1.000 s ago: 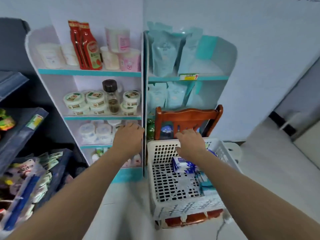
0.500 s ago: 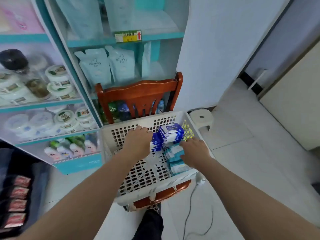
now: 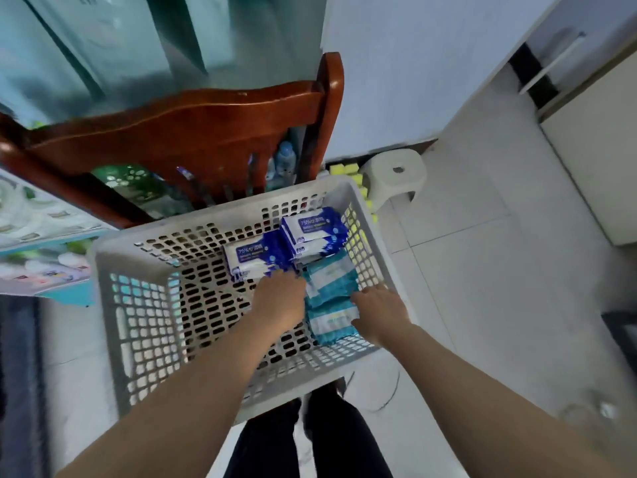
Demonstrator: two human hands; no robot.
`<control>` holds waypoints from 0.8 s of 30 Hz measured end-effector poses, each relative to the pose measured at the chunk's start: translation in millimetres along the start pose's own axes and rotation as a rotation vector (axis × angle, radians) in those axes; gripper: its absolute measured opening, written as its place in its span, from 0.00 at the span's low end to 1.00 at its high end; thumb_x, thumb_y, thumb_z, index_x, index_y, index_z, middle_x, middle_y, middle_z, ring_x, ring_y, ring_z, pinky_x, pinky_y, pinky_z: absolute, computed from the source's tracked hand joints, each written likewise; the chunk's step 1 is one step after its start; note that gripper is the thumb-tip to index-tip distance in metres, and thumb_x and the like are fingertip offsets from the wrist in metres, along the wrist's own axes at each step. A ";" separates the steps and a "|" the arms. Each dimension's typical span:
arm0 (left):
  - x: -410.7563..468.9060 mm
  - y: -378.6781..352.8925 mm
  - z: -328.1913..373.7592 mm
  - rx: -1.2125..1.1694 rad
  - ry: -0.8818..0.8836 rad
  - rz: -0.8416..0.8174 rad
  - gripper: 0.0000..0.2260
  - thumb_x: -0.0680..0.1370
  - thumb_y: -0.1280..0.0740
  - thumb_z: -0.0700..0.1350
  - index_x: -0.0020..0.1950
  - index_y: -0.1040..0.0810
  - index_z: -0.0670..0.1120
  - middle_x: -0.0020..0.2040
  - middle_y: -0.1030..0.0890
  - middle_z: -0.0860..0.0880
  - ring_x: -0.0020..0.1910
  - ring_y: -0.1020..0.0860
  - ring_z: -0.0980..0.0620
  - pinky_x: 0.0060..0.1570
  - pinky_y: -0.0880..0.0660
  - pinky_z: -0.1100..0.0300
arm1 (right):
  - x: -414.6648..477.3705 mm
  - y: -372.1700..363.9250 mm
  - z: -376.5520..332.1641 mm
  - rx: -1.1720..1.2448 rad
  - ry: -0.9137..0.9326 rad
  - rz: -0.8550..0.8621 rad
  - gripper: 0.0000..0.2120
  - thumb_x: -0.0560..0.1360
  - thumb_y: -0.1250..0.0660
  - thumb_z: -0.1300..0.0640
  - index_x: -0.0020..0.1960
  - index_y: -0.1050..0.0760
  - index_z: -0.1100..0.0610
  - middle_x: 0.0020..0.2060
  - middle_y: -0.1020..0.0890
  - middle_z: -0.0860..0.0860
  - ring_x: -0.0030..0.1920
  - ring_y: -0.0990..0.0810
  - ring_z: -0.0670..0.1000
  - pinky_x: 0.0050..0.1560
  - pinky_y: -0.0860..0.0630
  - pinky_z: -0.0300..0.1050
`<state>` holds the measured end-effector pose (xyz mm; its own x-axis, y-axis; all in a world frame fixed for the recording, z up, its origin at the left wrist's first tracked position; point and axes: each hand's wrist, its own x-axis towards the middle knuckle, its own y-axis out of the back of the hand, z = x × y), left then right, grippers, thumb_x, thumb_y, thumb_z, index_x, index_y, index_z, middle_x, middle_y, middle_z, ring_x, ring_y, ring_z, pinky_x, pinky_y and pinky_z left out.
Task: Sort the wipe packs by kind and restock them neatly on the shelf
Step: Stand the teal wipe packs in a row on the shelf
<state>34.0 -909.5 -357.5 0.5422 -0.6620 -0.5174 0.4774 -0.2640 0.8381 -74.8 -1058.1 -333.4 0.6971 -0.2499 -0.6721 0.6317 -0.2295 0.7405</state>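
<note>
A white perforated basket (image 3: 138, 305) sits on a wooden chair. Its far right corner holds dark blue wipe packs (image 3: 255, 258), one of them leaning on the back wall (image 3: 313, 229). In front of those lies a stack of teal wipe packs (image 3: 331, 288). My left hand (image 3: 279, 301) is at the stack's left side, knuckles up, with its fingertips hidden between the blue and teal packs. My right hand (image 3: 379, 312) holds the stack's right edge, fingers on top and thumb lower down.
The chair's red-brown backrest (image 3: 193, 125) rises behind the basket, in front of a teal-edged shelf (image 3: 44, 236) with blurred goods. A small white stool (image 3: 396, 174) stands on the tiled floor to the right. My dark trouser legs (image 3: 303, 439) show below the basket.
The view has tilted down from the shelves into the basket. My left hand came off the shelf edge and into the basket; both hands now flank the teal stack.
</note>
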 end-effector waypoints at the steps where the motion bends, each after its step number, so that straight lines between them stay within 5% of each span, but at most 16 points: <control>1: 10.1 -8.1 1.6 -0.042 0.011 -0.022 0.12 0.78 0.38 0.45 0.61 0.26 0.46 0.58 0.25 0.45 0.57 0.27 0.46 0.50 0.29 0.53 | 8.0 -4.1 3.7 0.004 0.011 -0.011 0.20 0.78 0.37 0.52 0.68 0.31 0.54 0.63 0.25 0.55 0.65 0.30 0.57 0.63 0.31 0.51; 6: 64.5 -49.6 5.6 -0.266 0.116 -0.127 0.16 0.80 0.40 0.49 0.65 0.28 0.45 0.62 0.28 0.43 0.59 0.27 0.44 0.54 0.25 0.48 | 51.4 -30.0 16.3 0.032 0.057 -0.110 0.16 0.76 0.34 0.55 0.63 0.28 0.56 0.58 0.24 0.55 0.60 0.27 0.57 0.54 0.26 0.49; 10: 100.0 -76.1 11.8 -0.434 0.217 -0.144 0.26 0.81 0.40 0.48 0.76 0.43 0.41 0.74 0.39 0.40 0.70 0.35 0.41 0.67 0.33 0.47 | 83.9 -58.2 20.4 0.008 0.124 -0.178 0.16 0.76 0.34 0.56 0.62 0.27 0.56 0.59 0.24 0.56 0.60 0.26 0.57 0.54 0.25 0.48; 17: 127.8 -100.7 19.1 -0.438 0.347 -0.066 0.33 0.73 0.30 0.57 0.73 0.37 0.48 0.67 0.29 0.44 0.64 0.29 0.42 0.59 0.28 0.48 | 112.2 -101.0 21.9 0.013 0.204 -0.188 0.20 0.76 0.35 0.55 0.66 0.32 0.58 0.63 0.28 0.55 0.63 0.30 0.56 0.60 0.28 0.51; 24: 122.4 -92.4 12.1 -0.871 0.446 -0.127 0.13 0.69 0.27 0.39 0.52 0.22 0.45 0.51 0.19 0.46 0.50 0.21 0.47 0.52 0.23 0.53 | 123.8 -111.1 16.5 -0.080 0.200 -0.186 0.23 0.76 0.37 0.55 0.69 0.36 0.57 0.66 0.32 0.55 0.66 0.33 0.55 0.62 0.31 0.50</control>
<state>47.9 -974.6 -496.1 0.5774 -0.2919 -0.7625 0.7953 0.4125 0.4443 -64.3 -1079.1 -499.0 0.6150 -0.0177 -0.7883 0.7741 -0.1769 0.6078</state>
